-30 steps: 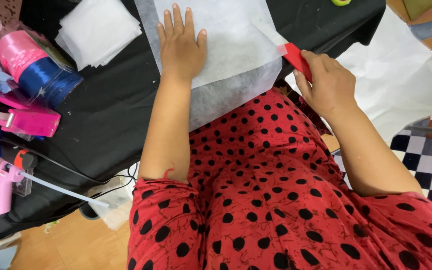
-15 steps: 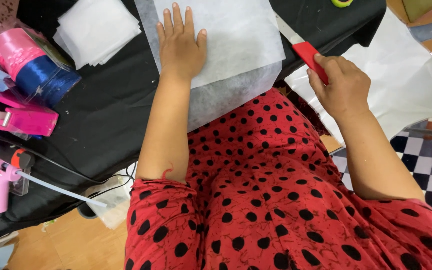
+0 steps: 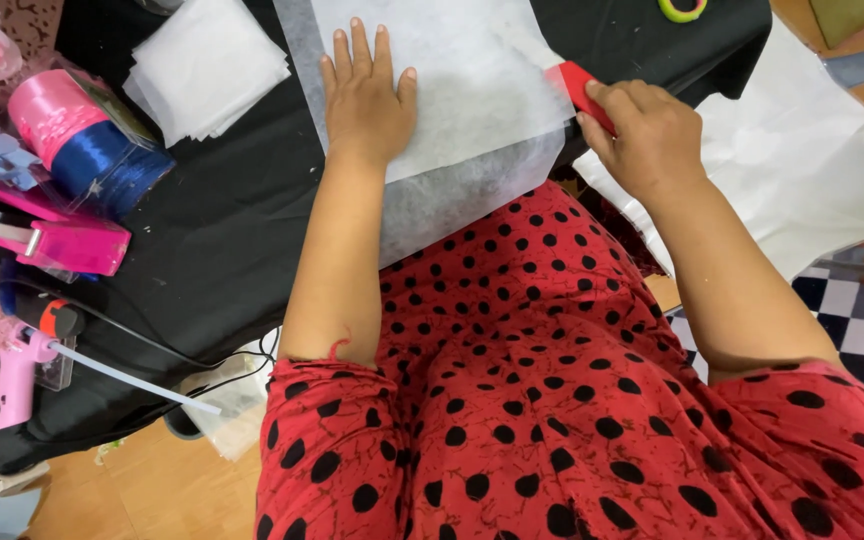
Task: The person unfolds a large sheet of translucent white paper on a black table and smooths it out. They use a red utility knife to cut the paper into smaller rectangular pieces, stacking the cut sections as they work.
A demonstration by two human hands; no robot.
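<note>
Lying flat on the black table [image 3: 202, 250] is a big white sheet [image 3: 472, 90], thin like soft paper cloth. It is pressed down by the left hand [image 3: 367, 95], which is spread open with the palm flat near the sheet's middle. A red cutter [image 3: 580, 92] is gripped tight by the right hand [image 3: 647, 135] at the sheet's right edge, just where the sheet hangs off the table.

The sheet looks very light and floppy, so it could be slid or wrinkled easily. It is best held flat with a wide palm, close to where it is cut, and lifted by an edge or corner.

A stack of white squares [image 3: 207, 65] is seen to the left of the sheet. Farther left, pink and blue ribbon rolls [image 3: 82, 140] and a pink glue gun [image 3: 17, 365] are found.

The cutter's blade cannot be seen, because it is hidden by the fingers and the sheet. The sheet's top is cut off by the picture's edge. More white material [image 3: 802, 170] is spread to the right of the sheet, below the table, but what it is cannot be told.
</note>
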